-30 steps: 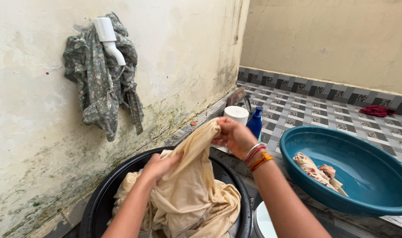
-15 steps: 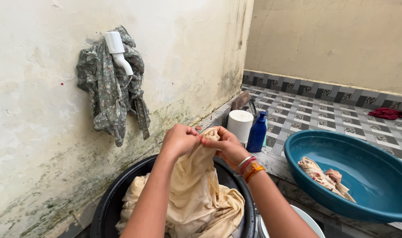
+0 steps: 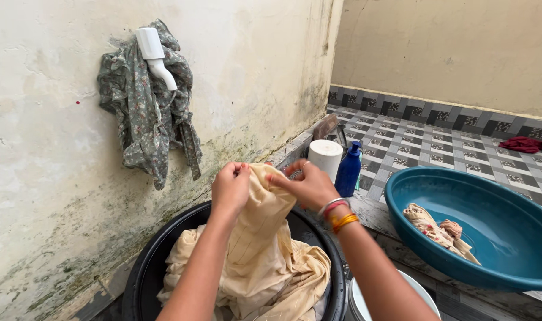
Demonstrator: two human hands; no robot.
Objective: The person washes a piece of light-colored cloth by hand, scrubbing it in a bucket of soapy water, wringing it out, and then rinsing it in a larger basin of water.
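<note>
While hands [image 3: 271, 185] grip cream cloth [image 3: 256, 261], blue bottle [image 3: 348, 170] stands behind.

Cloth [image 3: 253, 261] in tub [image 3: 141, 267]; basin [image 3: 490, 238] to its right; bottle [image 3: 348, 169] behind, between them.

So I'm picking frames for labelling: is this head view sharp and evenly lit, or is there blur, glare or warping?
Head view: soft, even daylight, no hard shadows and no glare, even on the teal basin. The left hand, right hand and beige cloth look only slightly soft. The wall bends a little toward the left edge, as from a wide lens.
</note>
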